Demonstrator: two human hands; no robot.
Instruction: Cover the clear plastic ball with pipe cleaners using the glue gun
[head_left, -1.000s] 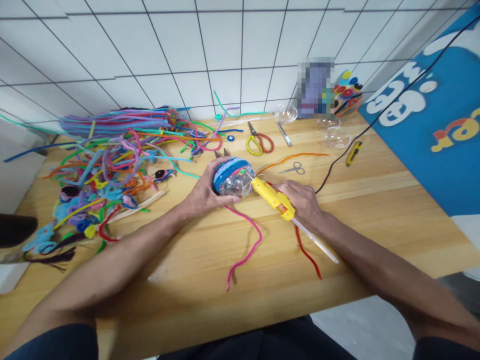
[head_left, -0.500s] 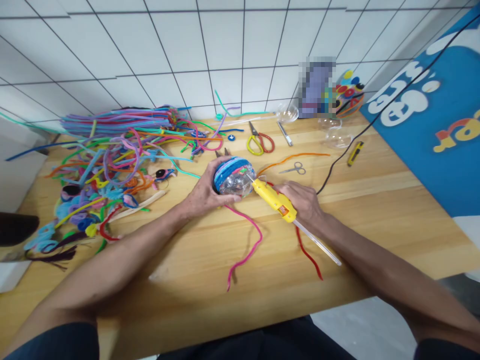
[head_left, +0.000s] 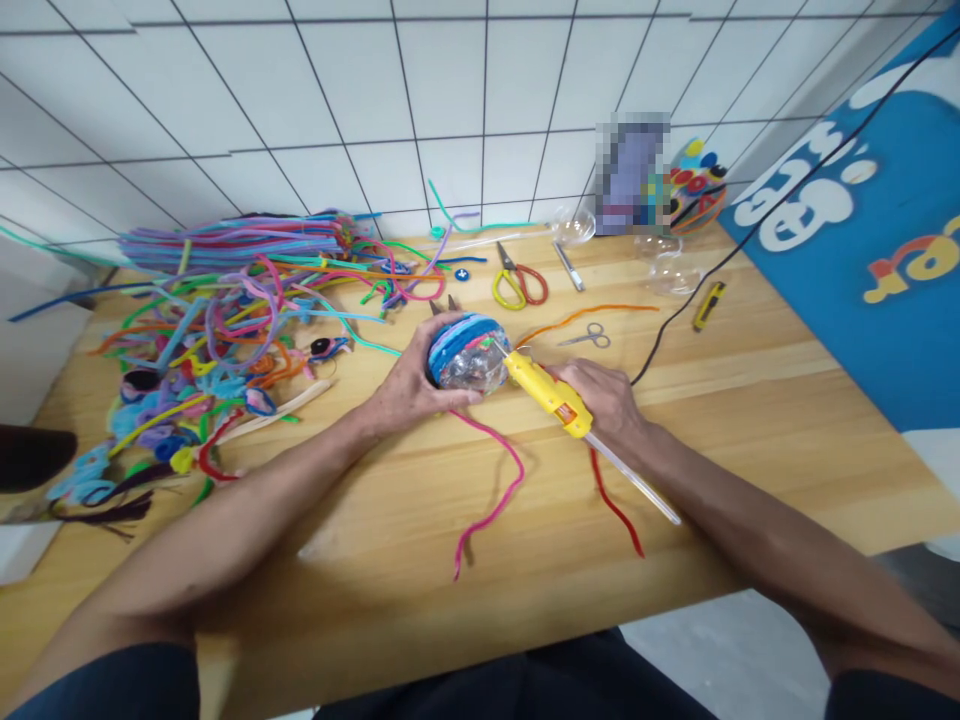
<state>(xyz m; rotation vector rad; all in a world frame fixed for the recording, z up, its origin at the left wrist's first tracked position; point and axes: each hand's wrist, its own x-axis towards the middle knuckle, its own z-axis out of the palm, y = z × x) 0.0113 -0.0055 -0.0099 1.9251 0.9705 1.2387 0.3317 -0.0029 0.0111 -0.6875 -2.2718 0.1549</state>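
Note:
Between the fingers and thumb of my left hand [head_left: 409,385] sits a clear plastic ball [head_left: 476,370], its upper part wrapped in blue, light blue and pink pipe cleaners. My right hand [head_left: 607,400] grips a yellow hot glue gun [head_left: 551,393], with a clear glue stick [head_left: 634,478] coming out of its back end. The gun's nozzle meets the ball's right side, close to the edge of the wrapped part. A pink pipe cleaner [head_left: 517,470] trails on the table below the ball. Below my right hand lies a red pipe cleaner [head_left: 617,510].
Loose pipe cleaners [head_left: 247,320] and a bundle [head_left: 240,240] cover the left side. Behind the ball lie red-and-yellow scissors [head_left: 517,280]; small scissors [head_left: 592,337], an orange pipe cleaner [head_left: 592,316] and a yellow cutter [head_left: 709,306] lie rightward. A black cord [head_left: 735,250] crosses the right. Clear shells [head_left: 673,275] stand behind.
The glue gun and my right hand have shifted very slightly left and up, the nozzle tip moving a little along the ball. My left hand keeps its hold.

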